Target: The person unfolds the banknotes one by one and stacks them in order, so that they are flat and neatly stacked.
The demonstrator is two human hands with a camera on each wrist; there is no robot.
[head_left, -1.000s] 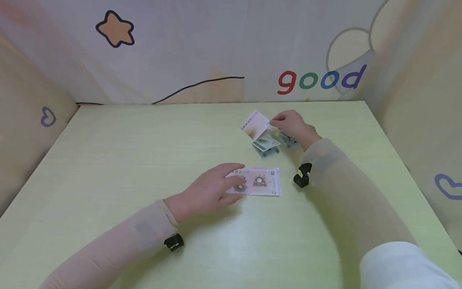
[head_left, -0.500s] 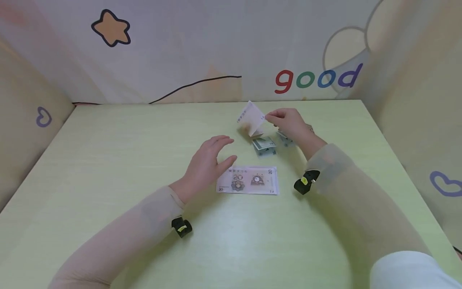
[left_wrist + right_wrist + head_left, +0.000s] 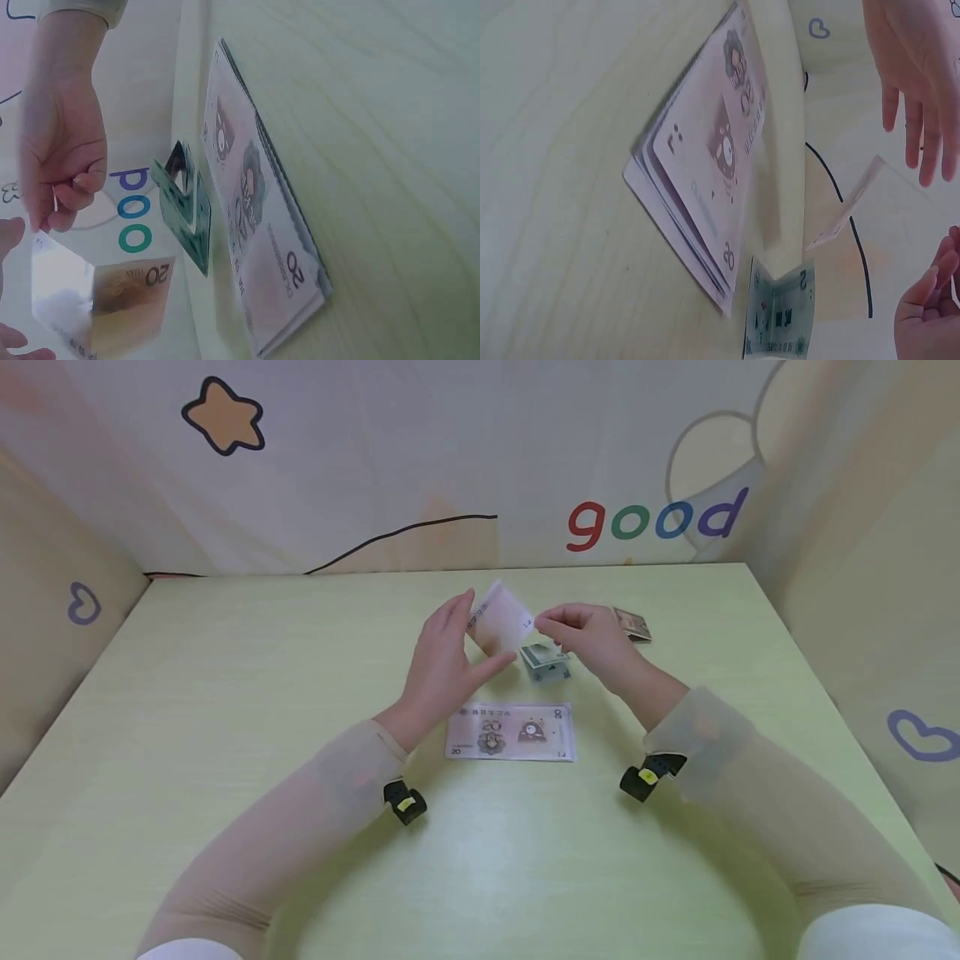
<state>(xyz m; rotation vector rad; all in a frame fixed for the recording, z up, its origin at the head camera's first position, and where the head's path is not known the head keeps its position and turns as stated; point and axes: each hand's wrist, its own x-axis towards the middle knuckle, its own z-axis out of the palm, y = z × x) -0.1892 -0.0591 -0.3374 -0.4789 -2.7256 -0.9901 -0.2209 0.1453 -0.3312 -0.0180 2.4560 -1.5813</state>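
Observation:
My right hand (image 3: 600, 643) pinches the corner of a folded pinkish 20-yuan play banknote (image 3: 504, 617), lifted off the table. In the left wrist view that banknote (image 3: 127, 304) has a crease down its middle. At the note's other side is my left hand (image 3: 447, 652), thumb and fingers extended and spread; whether they touch it I cannot tell. A stack of flat 20 play banknotes (image 3: 510, 732) lies on the table nearer the body. Just behind the stack stands a folded green banknote (image 3: 547, 668), bent into a V in the right wrist view (image 3: 780, 311).
A folded brownish banknote (image 3: 633, 625) lies beyond the right hand, partly hidden by it. The pale green table (image 3: 262, 693) ends at a back wall with the word "good" (image 3: 660, 520). Side walls stand left and right.
My left hand has left the stack of banknotes and moved up to the lifted note. My right hand keeps pinching that note and has shifted slightly, uncovering the brownish banknote.

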